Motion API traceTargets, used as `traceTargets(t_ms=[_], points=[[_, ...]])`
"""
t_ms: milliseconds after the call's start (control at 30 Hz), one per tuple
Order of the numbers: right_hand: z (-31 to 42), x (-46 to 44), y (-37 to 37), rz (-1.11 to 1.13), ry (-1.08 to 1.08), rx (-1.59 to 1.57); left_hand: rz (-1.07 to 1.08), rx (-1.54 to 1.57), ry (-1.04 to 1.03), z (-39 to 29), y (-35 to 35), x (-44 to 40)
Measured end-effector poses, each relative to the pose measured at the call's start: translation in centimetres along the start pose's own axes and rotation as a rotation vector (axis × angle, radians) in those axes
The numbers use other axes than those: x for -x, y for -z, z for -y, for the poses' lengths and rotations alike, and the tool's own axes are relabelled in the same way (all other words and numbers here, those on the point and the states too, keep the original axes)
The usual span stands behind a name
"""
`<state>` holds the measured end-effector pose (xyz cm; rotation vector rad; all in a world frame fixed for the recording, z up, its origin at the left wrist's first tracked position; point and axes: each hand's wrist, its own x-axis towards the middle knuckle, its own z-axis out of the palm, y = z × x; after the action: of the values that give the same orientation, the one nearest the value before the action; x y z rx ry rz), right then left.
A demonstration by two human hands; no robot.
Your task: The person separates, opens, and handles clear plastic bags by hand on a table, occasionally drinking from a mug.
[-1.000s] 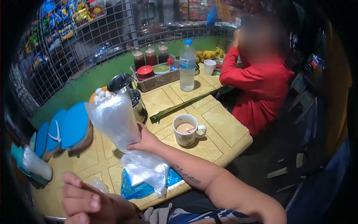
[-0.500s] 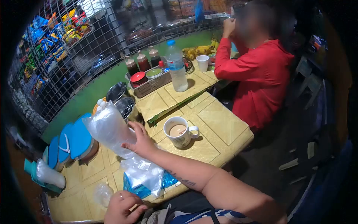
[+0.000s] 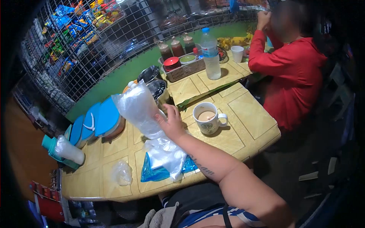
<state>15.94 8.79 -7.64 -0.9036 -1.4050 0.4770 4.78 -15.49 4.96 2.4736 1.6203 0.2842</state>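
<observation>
My right hand (image 3: 173, 123) reaches across the table, its thumb against a tall bundle of clear plastic bags (image 3: 138, 108) and its fingers curled at the bundle's right side. The bundle leans up and to the left. Below it lie crumpled clear plastic (image 3: 167, 152) and a blue plastic packet (image 3: 154, 174). A white mug (image 3: 207, 127) of milky brown drink stands just right of my hand. Nearer the front edge is a small crumpled clear bag (image 3: 123, 174). My left hand is out of view.
Blue-lidded tubs (image 3: 108, 117), a teal container (image 3: 68, 161) and black-lined pots (image 3: 156, 89) stand left and behind. Further back are a water bottle (image 3: 211, 57), a basket of sauce bottles (image 3: 186, 70) and a white cup (image 3: 237, 54). A person in red (image 3: 296, 76) sits right.
The view has swung, so the table sits further right and higher. My left hand, seen earlier at the bottom, has left view. My right hand stays at the bundle.
</observation>
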Motion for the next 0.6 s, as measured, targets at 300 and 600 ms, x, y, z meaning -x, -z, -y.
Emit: traceTargets(t_ms=[300,600], points=[[0.7,-0.2,0.5,0.009,-0.078,-0.097,0.007,-0.063,0.048,0.0,-2.9,-2.7],[-0.1,-0.1,0.0,0.0,-0.084,-0.142,0.001,-0.065,0.077,-0.2,-2.8,-2.7]])
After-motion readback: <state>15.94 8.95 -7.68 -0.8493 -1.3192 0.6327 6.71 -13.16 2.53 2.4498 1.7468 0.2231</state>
